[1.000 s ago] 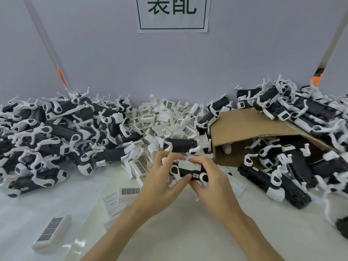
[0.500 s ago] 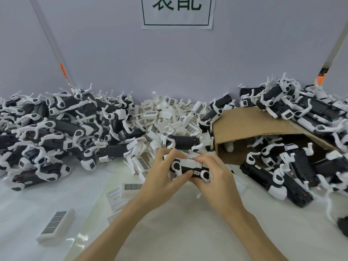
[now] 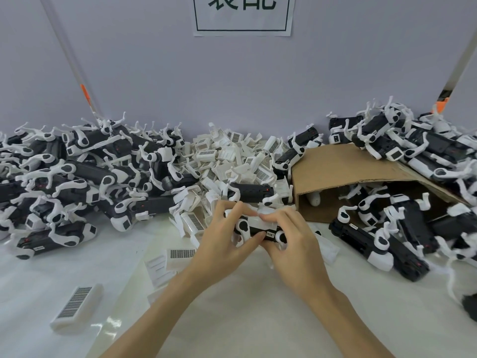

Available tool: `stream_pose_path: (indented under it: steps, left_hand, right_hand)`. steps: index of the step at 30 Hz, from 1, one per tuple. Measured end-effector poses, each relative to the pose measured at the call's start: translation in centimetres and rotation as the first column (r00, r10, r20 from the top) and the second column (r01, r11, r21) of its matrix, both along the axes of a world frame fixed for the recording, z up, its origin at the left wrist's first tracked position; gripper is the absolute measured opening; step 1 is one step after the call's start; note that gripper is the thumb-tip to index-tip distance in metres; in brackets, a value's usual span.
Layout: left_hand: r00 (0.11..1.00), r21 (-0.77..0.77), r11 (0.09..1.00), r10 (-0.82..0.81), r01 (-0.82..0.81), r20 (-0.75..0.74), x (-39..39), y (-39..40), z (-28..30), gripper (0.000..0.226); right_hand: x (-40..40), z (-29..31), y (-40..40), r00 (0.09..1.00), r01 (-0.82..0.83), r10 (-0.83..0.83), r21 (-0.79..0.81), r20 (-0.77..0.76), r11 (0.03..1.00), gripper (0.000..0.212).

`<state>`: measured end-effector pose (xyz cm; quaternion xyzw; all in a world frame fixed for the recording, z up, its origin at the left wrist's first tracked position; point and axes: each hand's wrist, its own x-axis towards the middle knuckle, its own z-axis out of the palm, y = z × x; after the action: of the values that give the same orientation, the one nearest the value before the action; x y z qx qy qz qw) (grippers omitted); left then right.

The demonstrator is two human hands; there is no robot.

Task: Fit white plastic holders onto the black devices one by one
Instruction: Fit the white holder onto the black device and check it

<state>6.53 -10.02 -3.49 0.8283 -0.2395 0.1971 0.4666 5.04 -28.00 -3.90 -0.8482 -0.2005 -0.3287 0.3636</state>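
Black device [image 3: 258,229] between both hands; left hand [image 3: 227,239], right hand [image 3: 296,244] pinching it, white holder [image 3: 260,221] on top.

Factory assembly bench. White worktop [image 3: 232,319] heaped with identical black devices [image 3: 85,174], a central pile of loose white barcoded holders [image 3: 232,161], a tipped cardboard box [image 3: 343,171] spilling more units, and a printed Chinese station sign [image 3: 244,15] on the grey partition.

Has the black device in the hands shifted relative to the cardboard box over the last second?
No. The black device stays just left of the cardboard box.
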Motion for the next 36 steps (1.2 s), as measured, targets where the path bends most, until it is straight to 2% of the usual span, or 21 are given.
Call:
stream_pose_path:
  steps: [6,8,9,10,11,13,15,17,20,22,24,26,28,31,33,36]
  left_hand:
    - [0.999,0.014,1.0,-0.024,0.023,0.028,0.1,0.0,-0.1,0.03]
    - [0.999,0.019,0.999,-0.042,0.042,0.028,0.1,0.2,0.2,0.033]
    - [0.997,0.035,0.997,-0.063,0.061,0.05,0.0,0.3,0.4,0.034]
    - [0.992,0.069,0.994,-0.087,0.081,0.094,-0.1,0.4,0.6,0.035]
    - [0.982,0.117,0.988,-0.115,0.099,0.147,-0.2,0.6,0.8,0.034]
    - [0.957,0.218,0.968,-0.175,0.124,0.23,-0.5,0.9,1.3,0.029]
    - [0.926,0.321,0.938,-0.227,0.126,0.3,-0.6,1.2,1.8,0.023]
    - [0.887,0.412,0.906,-0.266,0.095,0.378,-0.5,1.4,1.9,0.02]
    - [0.862,0.469,0.882,-0.274,0.049,0.426,-0.3,1.4,1.5,0.024]
    - [0.89,0.425,0.904,-0.229,0.044,0.394,-0.1,1.1,1.2,0.036]
    - [0.941,0.274,0.956,-0.18,0.1,0.285,0.0,0.8,1.4,0.066]
    - [0.983,0.056,0.991,-0.129,0.122,0.133,0.1,0.7,1.5,0.085]
    - [0.996,-0.073,0.994,-0.085,0.083,-0.019,0.3,1.0,1.7,0.071]
    - [0.984,-0.089,0.989,-0.128,0.117,-0.127,0.4,1.8,1.9,0.051]
    - [0.977,-0.108,0.982,-0.167,0.153,-0.13,0.4,2.1,2.0,0.045]
    - [0.978,-0.121,0.982,-0.158,0.142,-0.135,0.0,1.7,2.1,0.037]
  right_hand:
    - [0.1,0.2,0.1,0.999,0.021,-0.021,-0.008,0.024,1.0,0.042]
    - [0.2,0.0,-0.2,0.998,-0.015,0.017,0.039,-0.054,0.999,0.047]
    - [0.3,0.1,-0.6,0.983,-0.087,0.104,0.114,-0.15,0.99,0.05]
    - [0.3,0.5,-1.1,0.934,-0.173,0.234,0.23,-0.271,0.958,0.054]
    - [0.4,0.9,-1.5,0.844,-0.237,0.381,0.375,-0.377,0.896,0.058]
    - [0.6,1.5,-2.5,0.66,-0.253,0.582,0.589,-0.474,0.767,0.066]
    - [0.7,2.0,-3.2,0.583,-0.256,0.652,0.652,-0.485,0.714,0.067]
    - [0.6,2.2,-3.4,0.567,-0.277,0.668,0.652,-0.482,0.706,0.057]
    - [0.4,2.5,-3.7,0.612,-0.283,0.598,0.563,-0.517,0.776,0.033]
    - [0.4,2.4,-3.8,0.686,-0.238,0.495,0.478,-0.534,0.845,0.027]
    - [0.4,2.3,-3.3,0.804,-0.149,0.333,0.374,-0.493,0.915,0.02]
    - [0.3,1.8,-2.5,0.931,-0.044,0.118,0.216,-0.345,0.975,0.023]
    - [0.2,1.2,-1.4,0.989,0.005,0.004,0.063,-0.151,0.998,0.029]
    - [0.2,0.6,-0.8,0.999,0.025,-0.024,-0.036,0.031,0.999,0.036]
    - [0.2,0.6,-0.9,0.999,0.014,-0.011,-0.065,0.047,0.998,0.04]
    - [0.3,0.5,-1.2,1.0,-0.013,0.012,-0.053,-0.012,0.999,0.044]
